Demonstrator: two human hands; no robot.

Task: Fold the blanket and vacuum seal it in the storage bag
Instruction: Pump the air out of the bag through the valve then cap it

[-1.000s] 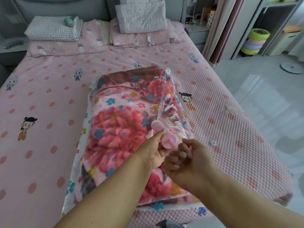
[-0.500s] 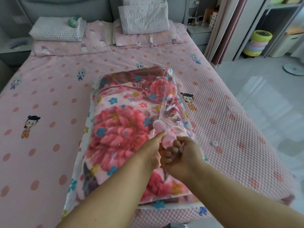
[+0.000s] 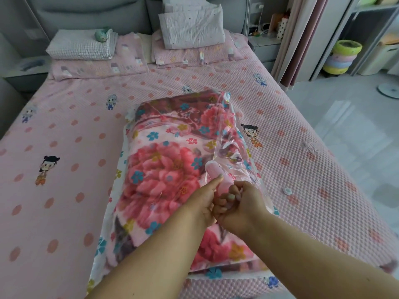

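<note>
A: Head view. Pumping step, by the look of it. Blanket (image 3: 164, 180) folded and lying inside the storage bag (image 3: 224, 134), on the bed (image 3: 302, 169).

B: Left hand (image 3: 203, 203)?

A: Curled around the pink hand pump (image 3: 216, 175), index tip laid on the barrel. Right hand (image 3: 239, 206) just beside it, touching, fingers (image 3: 231, 196) pinched together on the pump's near end, probably the plunger handle.

B: Valve seated?

A: Cannot tell; hidden under both hands. Loose film bunched up just beyond the left fingertips, so probably plenty of air left inside.

B: Next move?

A: Likely a straight pull and push on the handle, barrel held steady so as not to tip off the valve.

B: Room?

A: Small white cap (image 3: 287, 190) lying to the right of the right hand, on the cover, clear of the bag. Bed edge further right, floor (image 3: 345, 137) past it. Open bedspread well to the left of the left hand. Pillows (image 3: 190, 26) far ahead.
</note>
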